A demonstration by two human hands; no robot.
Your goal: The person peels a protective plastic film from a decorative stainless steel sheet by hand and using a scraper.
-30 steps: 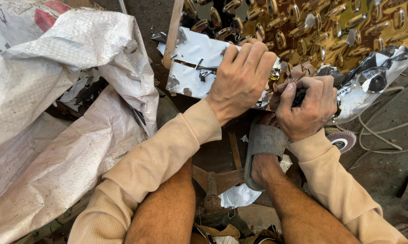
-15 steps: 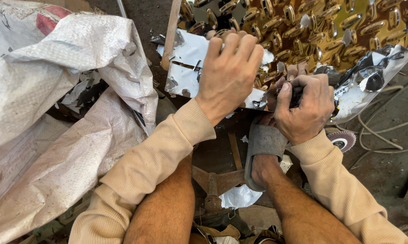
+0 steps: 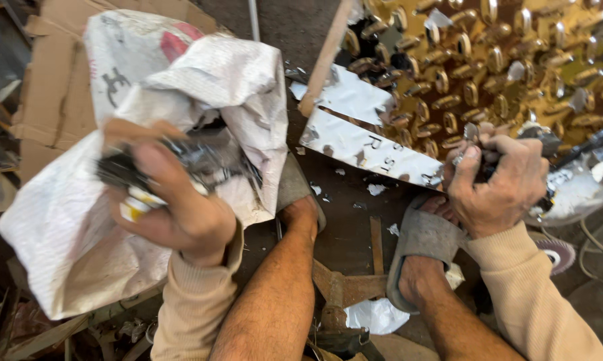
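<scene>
Left hand (image 3: 174, 207): closed around a blurred bunch of dark metal parts (image 3: 201, 160), held over the white sack (image 3: 81, 234). Right hand (image 3: 498, 184): fingers clamped on a dark tool (image 3: 548, 140) at the edge of the heap of brass pieces (image 3: 488, 67). Grey sandal (image 3: 418, 244) below.

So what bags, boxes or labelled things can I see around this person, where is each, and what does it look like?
Woven sack: left of centre beside the left hand, crumpled, white with red and dark print.
Cardboard: far left behind the sack, flattened brown sheets.
Lettered metal strips: centre, slanting toward the right hand, shiny silver with dark marks.
Plastic bag: bottom centre on the floor, small, crumpled, white.
No screens or signs in view.
</scene>
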